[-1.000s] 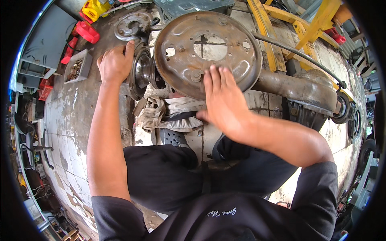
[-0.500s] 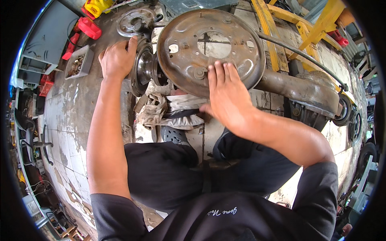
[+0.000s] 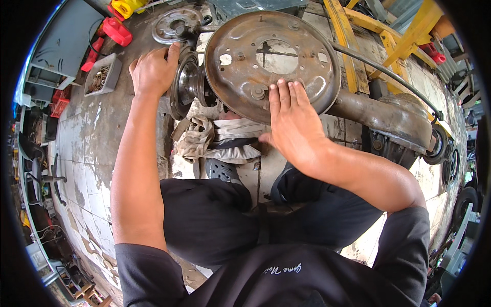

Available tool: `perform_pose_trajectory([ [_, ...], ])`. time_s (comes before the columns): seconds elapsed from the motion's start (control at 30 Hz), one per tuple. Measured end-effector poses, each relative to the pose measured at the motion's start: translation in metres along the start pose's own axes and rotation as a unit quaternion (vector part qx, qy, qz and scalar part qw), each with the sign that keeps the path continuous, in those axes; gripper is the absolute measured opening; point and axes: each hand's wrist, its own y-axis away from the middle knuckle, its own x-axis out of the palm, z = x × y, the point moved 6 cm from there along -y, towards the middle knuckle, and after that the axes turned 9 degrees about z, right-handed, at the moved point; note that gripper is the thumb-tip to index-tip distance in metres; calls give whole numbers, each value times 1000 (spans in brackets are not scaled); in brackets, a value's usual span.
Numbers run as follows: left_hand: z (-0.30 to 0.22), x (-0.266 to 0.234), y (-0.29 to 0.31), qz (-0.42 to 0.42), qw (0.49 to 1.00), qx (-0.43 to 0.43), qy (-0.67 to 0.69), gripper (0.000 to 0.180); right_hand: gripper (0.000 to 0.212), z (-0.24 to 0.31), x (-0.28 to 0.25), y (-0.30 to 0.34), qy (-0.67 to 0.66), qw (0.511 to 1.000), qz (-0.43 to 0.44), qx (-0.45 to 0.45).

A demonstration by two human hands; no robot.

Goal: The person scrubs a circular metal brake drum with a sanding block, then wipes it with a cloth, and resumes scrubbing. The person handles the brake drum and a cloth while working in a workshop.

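Observation:
A round, brownish metal brake backing plate [image 3: 232,38] with a large centre hole stands before me on an axle housing [image 3: 378,112]. My right hand [image 3: 296,117] lies flat against its lower part, fingers stretched out and thumb apart. To the left, a dark hub [image 3: 186,84] with a wide flange sits beside the plate. My left hand [image 3: 153,71] is curled at the hub's far left, thumb pointing forward; its fingertips are hidden, so what they grip cannot be made out. A crumpled, dirty cloth [image 3: 197,138] lies below the plate, near my shoe.
A yellow frame [image 3: 353,51] stands at the right behind the axle, with a long thin rod [image 3: 388,71] crossing it. A grey bin of small parts [image 3: 102,75] sits at left, near a red container [image 3: 117,31]. Another round metal plate [image 3: 176,24] lies at the back.
The whole view has shifted slightly. My right hand stays flat on the backing plate and my left hand stays by the hub.

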Motion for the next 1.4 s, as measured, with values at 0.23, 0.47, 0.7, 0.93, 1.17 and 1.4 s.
perform_pose_trajectory([
  [0.23,-1,-3,-1,1,1000,5,9,60,98,5,-5,14,-21,1000,-15,-9],
  [0.47,-1,0,3,-6,1000,6,1,60,94,12,-2,23,-33,999,13,-22],
  [0.7,1,0,1,-12,1000,10,8,60,91,-3,-3,2,-16,1000,-4,-9],
  [0.93,2,0,-3,-11,1000,14,16,60,98,-7,-2,-1,-41,998,-48,-11],
  [1.17,-1,1,2,-11,1000,11,10,60,98,0,-1,4,-38,999,-5,-3],
  [1.4,0,-1,1,-19,1000,12,10,60,99,2,-3,11,-70,997,-26,-18],
])
